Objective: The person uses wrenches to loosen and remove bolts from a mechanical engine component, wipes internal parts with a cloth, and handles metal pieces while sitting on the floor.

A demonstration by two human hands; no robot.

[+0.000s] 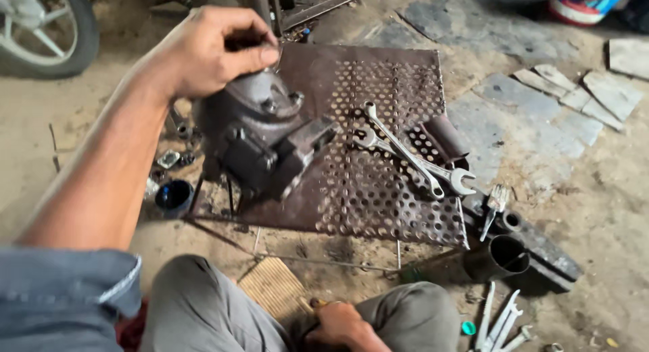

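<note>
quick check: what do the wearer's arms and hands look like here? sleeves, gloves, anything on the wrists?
Both hands are bare, no gloves. The left hand shows no ring, watch or band, and its forearm is bare up to a short blue-grey sleeve with a stitched hem near the elbow. The right hand sits low in frame; its wrist and arm are mostly cut off, so any sleeve there cannot be told.

Soft even daylight, faint shadows, slight motion blur.
</note>
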